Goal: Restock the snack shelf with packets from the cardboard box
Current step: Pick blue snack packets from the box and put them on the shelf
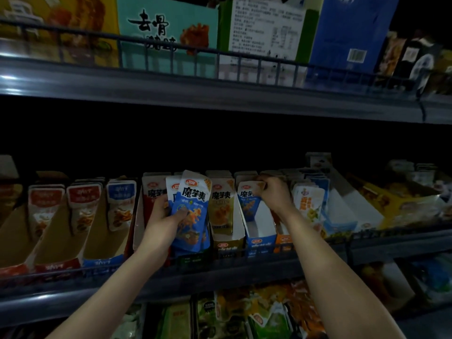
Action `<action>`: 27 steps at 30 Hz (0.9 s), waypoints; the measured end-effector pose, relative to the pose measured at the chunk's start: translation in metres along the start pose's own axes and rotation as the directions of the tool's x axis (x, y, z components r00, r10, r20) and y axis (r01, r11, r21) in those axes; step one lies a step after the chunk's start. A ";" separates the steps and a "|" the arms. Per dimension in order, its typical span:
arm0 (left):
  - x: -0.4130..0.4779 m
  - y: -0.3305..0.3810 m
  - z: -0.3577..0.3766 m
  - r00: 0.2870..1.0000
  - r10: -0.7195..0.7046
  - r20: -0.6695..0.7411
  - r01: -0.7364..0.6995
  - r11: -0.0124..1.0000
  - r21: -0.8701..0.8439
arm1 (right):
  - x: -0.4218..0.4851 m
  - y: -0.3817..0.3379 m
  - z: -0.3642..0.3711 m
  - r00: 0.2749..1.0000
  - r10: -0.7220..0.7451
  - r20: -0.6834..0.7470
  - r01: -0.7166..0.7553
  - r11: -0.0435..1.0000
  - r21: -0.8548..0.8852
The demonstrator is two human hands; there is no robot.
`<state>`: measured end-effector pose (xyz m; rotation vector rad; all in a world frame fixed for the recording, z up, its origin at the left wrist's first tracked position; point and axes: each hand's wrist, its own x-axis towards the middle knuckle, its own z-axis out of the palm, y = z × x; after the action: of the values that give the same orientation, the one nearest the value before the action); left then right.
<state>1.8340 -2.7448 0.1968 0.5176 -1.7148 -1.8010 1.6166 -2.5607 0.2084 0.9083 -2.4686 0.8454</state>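
Both arms reach forward: left hand [168, 214] grips blue packets [193, 211], right hand [274, 192] pinches a shelved packet [248, 199].

The blue-and-white foil snack packets [194, 206] carry black characters, a red oval logo and an orange food picture. The single blue-and-white packet [245, 201] matches its blue-fronted, white-walled cardboard tray [260, 241]. The neighbouring foil packet [221, 211] is golden yellow, its tray front [227, 245] brown. The turquoise cardboard carton [168, 28] bears black brush lettering.
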 end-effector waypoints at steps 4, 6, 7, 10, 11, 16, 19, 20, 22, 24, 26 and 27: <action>0.000 0.001 0.004 1.000 -0.003 0.024 0.003 1.000 0.015 | 0.002 0.003 0.005 0.996 0.005 -0.087 -0.014 0.995 -0.101; -0.001 0.001 0.006 0.999 -0.005 0.033 0.005 1.000 0.000 | 0.002 0.003 0.007 0.982 0.017 -0.189 -0.041 0.991 -0.125; -0.002 0.001 0.007 0.999 -0.006 0.037 0.006 1.000 -0.006 | 0.002 0.001 0.008 0.975 0.030 -0.221 -0.059 0.991 -0.124; -0.003 0.001 0.011 0.999 -0.013 0.035 0.014 1.000 -0.008 | 0.005 -0.005 0.009 0.950 0.065 -0.304 -0.094 0.992 -0.082; -0.002 0.001 0.011 0.999 -0.015 0.034 0.015 1.000 -0.005 | 0.006 -0.006 0.011 0.941 0.061 -0.332 -0.091 0.993 -0.076; -0.002 0.003 0.014 1.000 -0.010 0.030 0.010 1.000 0.004 | 0.009 -0.007 0.017 0.931 0.082 -0.356 -0.109 0.992 -0.056; -0.003 0.004 0.015 0.999 -0.013 0.035 0.013 1.000 0.000 | 0.007 -0.003 0.018 0.952 0.111 -0.286 -0.133 0.989 -0.062; -0.004 0.003 0.015 0.999 -0.017 0.036 0.017 1.000 -0.010 | 0.006 -0.002 0.017 0.957 0.102 -0.272 -0.126 0.989 -0.075; -0.006 0.003 0.018 0.999 -0.030 0.043 0.031 0.999 -0.029 | 0.001 -0.001 0.015 0.960 0.097 -0.263 -0.123 0.989 -0.083; -0.008 0.003 0.021 0.998 -0.039 0.051 0.040 0.999 -0.027 | -0.005 -0.001 0.012 0.954 0.081 -0.288 -0.110 0.990 -0.085; -0.010 0.003 0.025 0.997 -0.042 0.064 0.044 0.999 -0.027 | -0.010 0.001 0.012 0.946 0.025 -0.322 -0.067 0.991 -0.119; -0.012 0.003 0.027 0.997 -0.039 0.070 0.041 0.999 -0.028 | -0.011 0.001 0.011 0.942 0.014 -0.336 -0.059 0.991 -0.124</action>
<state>1.8259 -2.7160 0.2013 0.4858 -1.7329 -1.8898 1.6221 -2.5620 0.1938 0.6157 -2.2193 0.7662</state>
